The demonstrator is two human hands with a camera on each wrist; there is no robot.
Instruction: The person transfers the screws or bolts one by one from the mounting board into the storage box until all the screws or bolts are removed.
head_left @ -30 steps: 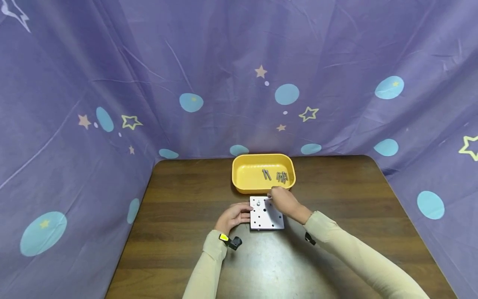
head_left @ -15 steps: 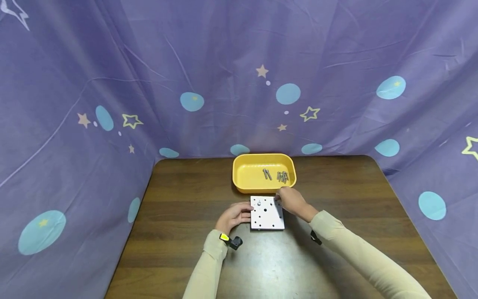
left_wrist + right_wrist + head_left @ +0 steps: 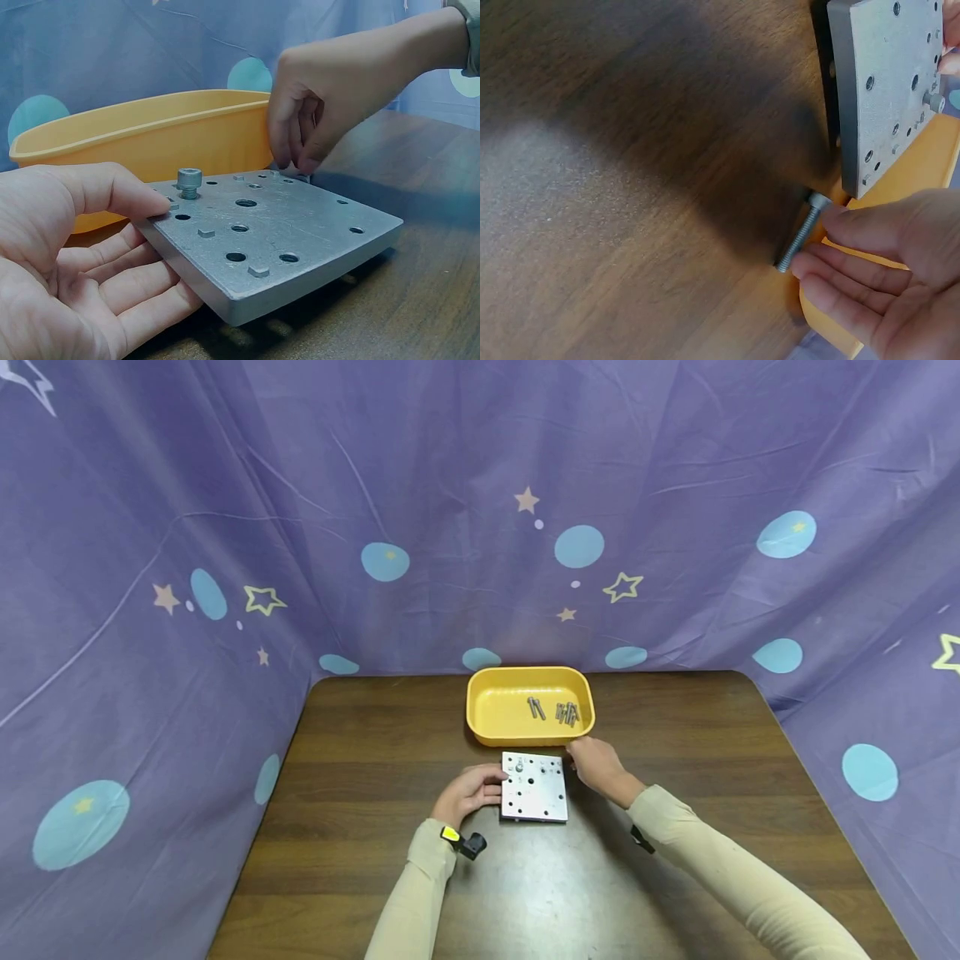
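Note:
A square silver metal plate (image 3: 537,800) with many holes lies in front of the yellow tray. My left hand (image 3: 471,790) grips its left edge, thumb on top and fingers beneath. One socket-head bolt (image 3: 190,178) stands upright in a hole near that thumb, its head raised above the surface. Beyond the plate's far right corner is my right hand (image 3: 597,765), low over the table. In the right wrist view it pinches a second bolt (image 3: 802,234) with its fingertips, the head by the thumb and the threaded end by the fingers. That bolt is close to the tabletop.
The yellow tray (image 3: 491,727) stands just behind the plate, with several bolts (image 3: 567,714) at its right and two more (image 3: 536,707) near its middle. The wooden table (image 3: 375,760) meets a purple patterned curtain (image 3: 450,610) at the back.
My right hand has moved right, from over the plate's far edge to beyond its far right corner, uncovering the holes there. The left hand keeps its grip; the plate has turned slightly.

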